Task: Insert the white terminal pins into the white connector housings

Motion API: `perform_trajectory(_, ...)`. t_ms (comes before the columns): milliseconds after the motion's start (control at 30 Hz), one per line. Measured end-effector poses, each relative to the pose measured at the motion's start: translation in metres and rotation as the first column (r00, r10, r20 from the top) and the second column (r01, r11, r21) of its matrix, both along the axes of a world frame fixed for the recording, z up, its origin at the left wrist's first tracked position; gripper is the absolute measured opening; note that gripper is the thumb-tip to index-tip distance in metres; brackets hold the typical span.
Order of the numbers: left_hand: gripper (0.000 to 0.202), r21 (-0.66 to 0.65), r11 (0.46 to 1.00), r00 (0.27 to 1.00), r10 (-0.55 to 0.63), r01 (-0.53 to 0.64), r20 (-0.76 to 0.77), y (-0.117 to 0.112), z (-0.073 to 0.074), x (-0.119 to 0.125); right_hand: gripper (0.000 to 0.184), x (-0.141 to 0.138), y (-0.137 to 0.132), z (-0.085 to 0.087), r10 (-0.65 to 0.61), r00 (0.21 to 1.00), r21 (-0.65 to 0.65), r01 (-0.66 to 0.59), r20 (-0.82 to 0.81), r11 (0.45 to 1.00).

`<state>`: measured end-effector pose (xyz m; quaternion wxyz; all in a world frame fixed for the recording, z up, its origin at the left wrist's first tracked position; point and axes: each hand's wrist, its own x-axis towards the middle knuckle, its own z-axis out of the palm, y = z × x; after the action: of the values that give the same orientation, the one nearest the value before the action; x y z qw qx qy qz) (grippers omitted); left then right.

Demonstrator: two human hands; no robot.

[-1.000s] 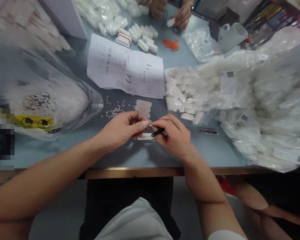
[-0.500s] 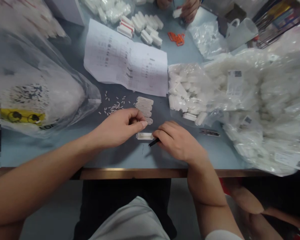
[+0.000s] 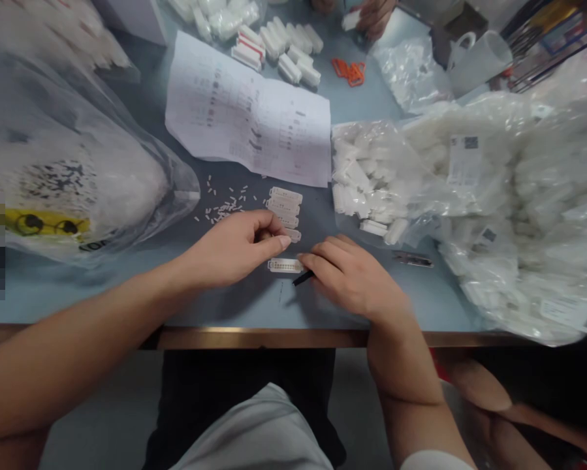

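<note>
My left hand (image 3: 241, 247) hovers at the stack of flat white plastic strips (image 3: 285, 202), partly covering the nearest one. Thumb and forefinger are pinched together, and whatever lies between them is too small or hidden to name. My right hand (image 3: 352, 271) is closed around a slim black pen-like tool (image 3: 301, 279), whose end sticks out to the left. Its fingertips reach the right end of a single white strip with a row of small holes (image 3: 284, 265), which lies flat below my left hand. Thin dark slivers (image 3: 281, 291) lie just below this strip.
Tiny white pins (image 3: 224, 207) are scattered left of the strips. Behind lies a printed sheet (image 3: 254, 117). Clear bags of white parts (image 3: 366, 173) crowd the right, near small snips (image 3: 413, 259); another bag (image 3: 102, 189) bulges at left. A co-worker's hand (image 3: 375, 18) holds a white piece opposite.
The view has shifted slightly. Both my hands keep almost the same pose, with the right fingers still at the single strip's end. The co-worker's hands have moved a little.
</note>
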<state>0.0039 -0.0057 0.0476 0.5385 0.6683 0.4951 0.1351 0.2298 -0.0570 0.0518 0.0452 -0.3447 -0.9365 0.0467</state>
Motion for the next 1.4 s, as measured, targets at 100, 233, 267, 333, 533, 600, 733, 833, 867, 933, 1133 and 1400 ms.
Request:
perform_trajectory(100,0.025,-0.005,1.000,1.000,0.014,-0.014,0.006,0.000,-0.001,0.000,0.023,0.003,0.000,0.001,0.019,1.000,0.024,-0.019,-0.024,1.000)
perform_trajectory(233,0.025,-0.007,0.999,0.999,0.038,-0.038,0.006,0.001,-0.002,0.000,0.020,0.001,-0.001,-0.001,0.089,0.996,0.033,-0.090,0.026,0.995)
perform_trajectory(267,0.024,-0.012,0.999,0.999,0.048,-0.048,0.014,0.002,-0.002,-0.001,0.020,0.000,-0.001,-0.001,0.101,0.994,0.036,-0.102,0.037,0.994)
perform_trajectory(333,0.023,-0.054,0.995,0.994,0.089,-0.086,0.065,0.002,-0.004,-0.001,0.020,-0.001,-0.001,-0.003,0.111,0.993,0.042,-0.113,0.043,0.993)
perform_trajectory(533,0.017,-0.475,0.860,0.747,0.439,-0.188,0.499,-0.002,-0.010,0.005,0.019,0.004,0.002,-0.006,0.033,0.987,0.177,-0.004,-0.160,0.984)
perform_trajectory(600,0.018,-0.575,0.805,0.642,0.519,-0.145,0.564,-0.004,-0.010,0.008,0.025,0.002,0.002,-0.009,-0.018,0.967,0.238,0.080,-0.252,0.968)
perform_trajectory(733,0.027,-0.681,0.731,0.552,0.588,-0.050,0.591,-0.008,-0.007,0.012,0.021,-0.013,-0.001,-0.017,-0.079,0.936,0.282,0.183,-0.343,0.942)
perform_trajectory(833,0.029,-0.713,0.700,0.519,0.621,-0.031,0.587,-0.011,-0.006,0.013,0.011,-0.024,-0.002,-0.023,-0.142,0.928,0.297,0.251,-0.344,0.921)
perform_trajectory(867,0.030,-0.718,0.695,0.512,0.626,-0.027,0.587,-0.012,-0.006,0.014,0.009,-0.027,-0.002,-0.025,-0.155,0.927,0.305,0.265,-0.343,0.915)
perform_trajectory(933,0.029,-0.721,0.693,0.501,0.629,-0.015,0.594,-0.014,-0.007,0.015,0.010,-0.032,-0.001,-0.027,-0.161,0.927,0.317,0.273,-0.338,0.908)
perform_trajectory(1133,0.026,-0.688,0.725,0.513,0.580,0.030,0.633,-0.017,-0.010,0.016,0.016,-0.036,0.000,-0.030,-0.172,0.919,0.309,0.289,-0.354,0.906)
perform_trajectory(1400,0.020,-0.429,0.901,0.744,0.332,-0.068,0.580,-0.015,-0.009,0.011,0.007,-0.027,-0.001,-0.027,-0.263,0.775,0.221,0.457,-0.575,0.861)
